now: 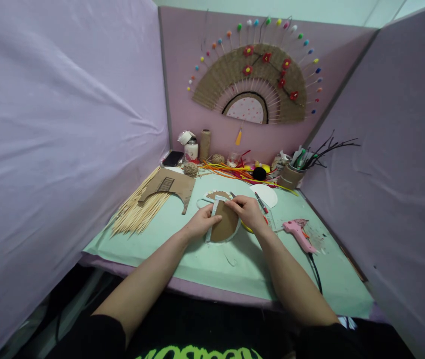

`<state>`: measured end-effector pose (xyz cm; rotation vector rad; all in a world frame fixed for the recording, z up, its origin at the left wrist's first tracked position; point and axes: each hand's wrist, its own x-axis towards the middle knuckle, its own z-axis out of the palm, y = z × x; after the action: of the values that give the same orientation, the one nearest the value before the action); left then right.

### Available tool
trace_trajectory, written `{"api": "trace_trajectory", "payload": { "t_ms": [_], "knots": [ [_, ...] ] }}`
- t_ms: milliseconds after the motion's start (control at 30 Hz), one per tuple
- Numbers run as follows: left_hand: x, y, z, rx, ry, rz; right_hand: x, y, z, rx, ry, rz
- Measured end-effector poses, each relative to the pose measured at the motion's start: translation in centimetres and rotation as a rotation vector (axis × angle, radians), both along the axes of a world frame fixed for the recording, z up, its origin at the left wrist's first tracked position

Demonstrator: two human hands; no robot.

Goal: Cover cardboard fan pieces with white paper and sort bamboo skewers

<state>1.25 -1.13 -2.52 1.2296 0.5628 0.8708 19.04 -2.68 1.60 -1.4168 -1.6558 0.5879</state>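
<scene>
The left hand (199, 223) is closed on a brown, half-round cardboard piece with pale edging (225, 225), its thumb across the face. The right hand (248, 212) is drawn nearly together at the piece's upper edge; whether it grips cardboard or edging is hard to tell. The piece is held over the mint-green, cloth-covered bench (249, 279), between thin, pale wooden sticks (133, 219) and a pink glue gun (301, 237).

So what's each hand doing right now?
Left hand: closed, holding the white-edged cardboard half-disc.
Right hand: closed, fingertips pinching its upper end.
</scene>
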Motion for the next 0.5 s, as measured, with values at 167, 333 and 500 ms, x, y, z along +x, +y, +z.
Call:
{"api": "trace_trajectory", "payload": {
  "t_ms": [167, 333, 500],
  "knots": [
    [0.0, -0.2, 0.9, -0.110, -0.102, 0.055, 1.5, 0.1, 0.3, -0.155, 0.258, 0.117],
    [-0.1, -0.4, 1.9, -0.171, -0.128, 0.155, 2.4, 0.4, 0.2, -0.190, 0.417, 0.167],
    [0.0, -0.2, 1.7, -0.231, -0.158, 0.212, 2.2, 0.5, 0.0, -0.190, 0.405, 0.196]
  ]
}}
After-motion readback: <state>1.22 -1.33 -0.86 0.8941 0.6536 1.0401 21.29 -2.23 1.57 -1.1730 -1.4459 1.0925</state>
